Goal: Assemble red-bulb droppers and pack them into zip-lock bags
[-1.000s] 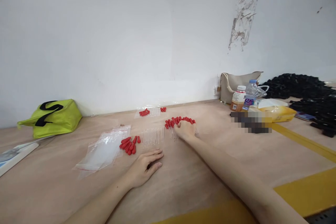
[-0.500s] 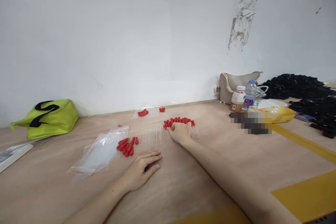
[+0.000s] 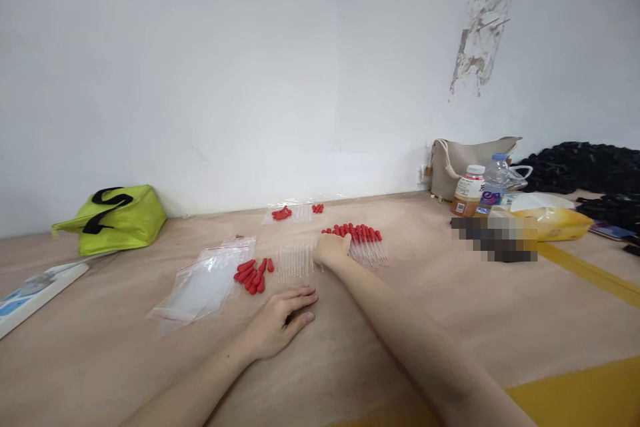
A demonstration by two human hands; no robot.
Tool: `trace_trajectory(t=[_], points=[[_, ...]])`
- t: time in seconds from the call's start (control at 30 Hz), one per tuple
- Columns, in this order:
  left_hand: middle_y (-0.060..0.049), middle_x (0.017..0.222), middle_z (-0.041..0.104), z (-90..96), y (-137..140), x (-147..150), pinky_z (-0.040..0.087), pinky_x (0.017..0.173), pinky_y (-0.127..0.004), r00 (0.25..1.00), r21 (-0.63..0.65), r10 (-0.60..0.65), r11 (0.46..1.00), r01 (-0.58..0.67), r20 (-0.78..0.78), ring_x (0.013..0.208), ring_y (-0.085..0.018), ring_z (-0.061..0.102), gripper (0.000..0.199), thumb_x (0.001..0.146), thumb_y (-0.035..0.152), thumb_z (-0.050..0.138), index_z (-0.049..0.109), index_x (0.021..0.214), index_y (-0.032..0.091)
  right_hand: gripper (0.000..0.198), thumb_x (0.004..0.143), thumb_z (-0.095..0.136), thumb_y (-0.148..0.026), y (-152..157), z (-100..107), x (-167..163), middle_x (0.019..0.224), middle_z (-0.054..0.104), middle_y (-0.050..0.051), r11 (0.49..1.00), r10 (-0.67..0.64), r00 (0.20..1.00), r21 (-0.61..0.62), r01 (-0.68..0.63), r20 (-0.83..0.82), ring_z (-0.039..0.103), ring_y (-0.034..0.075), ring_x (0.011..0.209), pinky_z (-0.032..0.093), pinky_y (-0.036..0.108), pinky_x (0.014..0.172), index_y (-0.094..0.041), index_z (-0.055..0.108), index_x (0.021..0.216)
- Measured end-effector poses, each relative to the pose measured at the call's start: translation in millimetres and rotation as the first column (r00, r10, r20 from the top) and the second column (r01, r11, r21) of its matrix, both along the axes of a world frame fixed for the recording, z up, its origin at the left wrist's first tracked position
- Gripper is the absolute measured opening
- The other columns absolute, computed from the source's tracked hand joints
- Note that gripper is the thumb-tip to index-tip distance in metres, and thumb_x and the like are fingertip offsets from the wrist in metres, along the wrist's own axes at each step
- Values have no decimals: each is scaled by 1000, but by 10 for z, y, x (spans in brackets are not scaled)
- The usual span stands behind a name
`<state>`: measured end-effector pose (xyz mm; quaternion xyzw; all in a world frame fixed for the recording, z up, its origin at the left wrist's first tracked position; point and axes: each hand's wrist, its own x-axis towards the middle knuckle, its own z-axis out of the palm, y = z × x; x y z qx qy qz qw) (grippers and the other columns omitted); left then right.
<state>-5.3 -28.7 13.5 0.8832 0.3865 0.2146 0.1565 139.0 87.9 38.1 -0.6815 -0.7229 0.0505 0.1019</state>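
Observation:
My left hand (image 3: 283,321) rests on the table with its fingers stretched out and nothing in it. In front of it lies a small heap of red rubber bulbs (image 3: 249,275). Next to the heap is a row of thin clear dropper tubes (image 3: 295,260) without bulbs. My right hand (image 3: 333,251) is between this row and a row of droppers with red bulbs (image 3: 367,235), covering some of the latter. Its fingers are curled downward and mostly hidden, so what they hold does not show.
Clear zip bags (image 3: 207,283) lie left of the loose bulbs. A bag with bulbs and tubes (image 3: 281,213) is near the wall. At left is a lime-green bag (image 3: 125,217); at right stand a drink bottle (image 3: 469,192), a water bottle (image 3: 495,185) and a yellow tissue pack (image 3: 555,220).
My right hand has moved left along the row of red-bulbed droppers to its left end, uncovering more of their tubes. The left hand stays flat. The view has turned slightly left.

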Motion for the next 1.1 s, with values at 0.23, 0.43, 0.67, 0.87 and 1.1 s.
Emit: trace_trajectory(t=[0.23,0.43,0.67,0.87,1.1], points=[[-5,108,60,-9,-9,-5,42,87,-36,998,134,60,989,-60,7,99,-20,54,27,84,30,46,60,106,24,21,73,51,-27,-173,49,63,85,65,15,998,66,998,25,-65,-8,59,24,82,29,38,78,-12,64,82],[-6,86,60,211,203,-245,36,74,-39,796,487,606,691,-534,14,85,-25,50,18,77,30,49,63,73,20,20,81,38,-23,-627,-123,689,82,61,13,904,189,979,376,-203,72,54,22,81,31,31,69,-12,55,80],[-9,86,58,310,472,-317,32,75,-39,661,546,725,640,-541,-195,91,-28,47,27,75,38,48,65,65,20,20,88,32,-23,-780,-415,1248,75,60,6,768,351,933,545,-338,84,52,17,67,31,29,67,-15,47,79],[-11,82,57,258,540,-295,32,73,-40,654,580,729,627,-519,-203,87,-28,47,31,77,34,45,65,60,17,20,86,37,-19,-782,-452,1250,90,62,7,721,463,886,594,-356,-31,54,17,83,33,29,73,-15,50,101],[-7,88,56,228,235,-133,36,77,-36,873,562,486,734,-380,-44,88,-23,48,16,77,25,48,62,76,18,24,87,35,-18,-817,-452,1245,86,62,6,717,511,858,580,-388,-59,54,16,82,34,29,74,-18,56,100]])
